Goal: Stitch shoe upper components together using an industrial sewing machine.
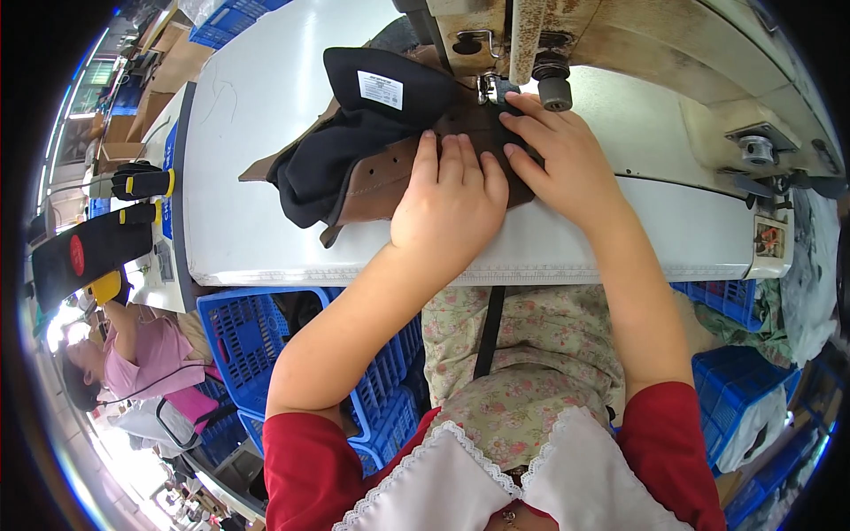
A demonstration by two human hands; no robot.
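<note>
Left hand: flat, palm down, fingers together, pressing the brown leather piece onto the bench; it grips nothing
Right hand: spread flat on the same piece, fingertips just beside the presser foot of the sewing machine; nothing is pinched
Leather piece: lies under both hands, its far edge reaching under the foot, its punched strip running out past the left hand
Black lining: bunched beyond the left hand's fingertips, its flap with a white label standing up
Finger risk: the right forefinger sits so near the foot that a small slide forward could, I judge, bring it under the needle
Seam risk: uneven pressure between the two hands could swing the piece and pull the stitch line off the edge
Snag risk: the loose lining could fold under the foot and get sewn in
Blue crates: below the bench edge, under the left forearm
</note>
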